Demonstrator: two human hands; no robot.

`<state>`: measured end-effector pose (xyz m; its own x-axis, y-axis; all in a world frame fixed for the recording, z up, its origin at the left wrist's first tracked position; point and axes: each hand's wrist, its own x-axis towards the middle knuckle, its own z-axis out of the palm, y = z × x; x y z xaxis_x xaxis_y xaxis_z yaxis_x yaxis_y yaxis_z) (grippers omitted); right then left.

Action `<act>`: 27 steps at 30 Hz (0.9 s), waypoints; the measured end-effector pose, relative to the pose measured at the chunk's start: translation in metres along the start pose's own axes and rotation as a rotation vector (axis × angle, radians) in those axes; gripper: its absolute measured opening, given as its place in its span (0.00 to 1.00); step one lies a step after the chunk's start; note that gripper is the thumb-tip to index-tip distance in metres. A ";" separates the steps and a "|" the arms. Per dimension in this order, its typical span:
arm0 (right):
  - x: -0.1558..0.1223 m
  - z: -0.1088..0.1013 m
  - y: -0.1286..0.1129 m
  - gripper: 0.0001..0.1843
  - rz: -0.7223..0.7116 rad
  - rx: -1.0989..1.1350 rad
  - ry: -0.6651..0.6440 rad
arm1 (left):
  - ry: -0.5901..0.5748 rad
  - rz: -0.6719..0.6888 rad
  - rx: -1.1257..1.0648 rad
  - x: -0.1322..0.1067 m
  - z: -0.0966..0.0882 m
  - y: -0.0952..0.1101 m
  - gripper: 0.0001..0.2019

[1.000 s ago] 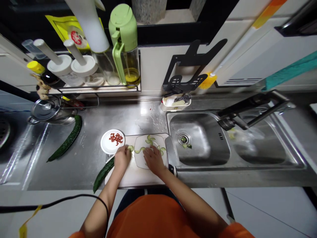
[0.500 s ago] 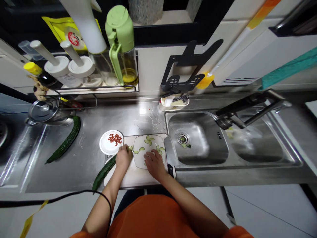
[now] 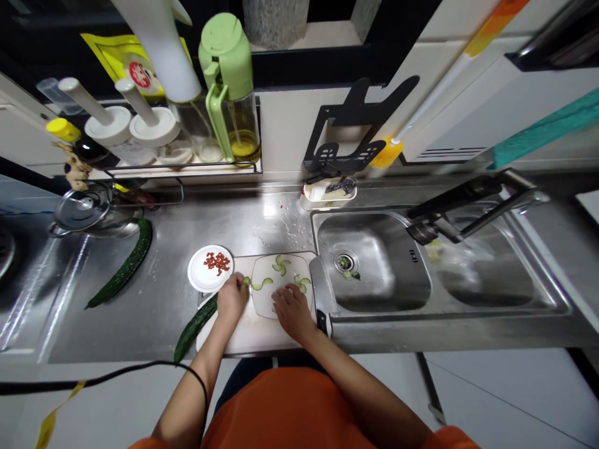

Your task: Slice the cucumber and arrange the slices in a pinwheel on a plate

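Left hand [image 3: 233, 298] curled at cucumber slices [image 3: 246, 282], right hand [image 3: 294, 310] half open over a clear plate [image 3: 262, 305].
Whether either grips anything, I cannot tell; 3 slice clusters [image 3: 281, 265] lie on the plate, atop a cutting board [image 3: 266, 335].

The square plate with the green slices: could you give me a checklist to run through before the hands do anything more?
1. Square plate resting on the cutting board: ok.
2. Knife out of both hands: ok; it lies by the board's right edge.
3. Red pieces kept apart on the white dish: ok.
4. Cucumber beside the left forearm well back from the counter's front edge: not ok; its near end reaches about there.
5. Left hand gripping a slice: cannot tell; green shows at its fingertips.
6. Right hand free of slices: cannot tell; its fingertips are over the plate.
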<state>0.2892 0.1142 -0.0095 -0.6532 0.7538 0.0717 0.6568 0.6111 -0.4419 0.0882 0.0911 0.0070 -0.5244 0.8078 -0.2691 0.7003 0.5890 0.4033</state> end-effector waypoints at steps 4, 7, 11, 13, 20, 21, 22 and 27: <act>0.008 0.000 0.001 0.15 0.003 -0.026 -0.018 | 0.015 0.010 -0.119 -0.001 -0.005 -0.006 0.07; 0.017 0.005 -0.002 0.19 -0.010 -0.089 -0.034 | 0.027 0.012 -0.166 -0.003 -0.007 -0.008 0.10; 0.026 0.015 -0.009 0.23 0.026 -0.155 -0.057 | 0.033 0.039 -0.201 -0.006 -0.008 -0.009 0.11; 0.026 0.019 -0.012 0.23 0.049 -0.169 -0.070 | 0.010 0.076 -0.239 -0.008 -0.008 -0.009 0.12; 0.022 0.019 -0.014 0.23 0.054 -0.184 -0.079 | -0.194 0.281 -0.353 -0.014 -0.004 -0.006 0.13; 0.022 0.019 -0.014 0.23 0.055 -0.184 -0.081 | -0.225 0.320 -0.342 -0.014 -0.002 -0.005 0.13; 0.022 0.018 -0.014 0.23 0.055 -0.185 -0.082 | -0.245 0.356 -0.324 -0.015 0.000 -0.005 0.14; 0.021 0.018 -0.014 0.22 0.049 -0.193 -0.075 | -0.256 0.418 -0.228 -0.017 0.007 -0.005 0.17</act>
<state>0.2594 0.1168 -0.0176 -0.6403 0.7680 -0.0161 0.7436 0.6144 -0.2637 0.0969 0.0748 0.0039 -0.0687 0.9689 -0.2376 0.6859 0.2188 0.6940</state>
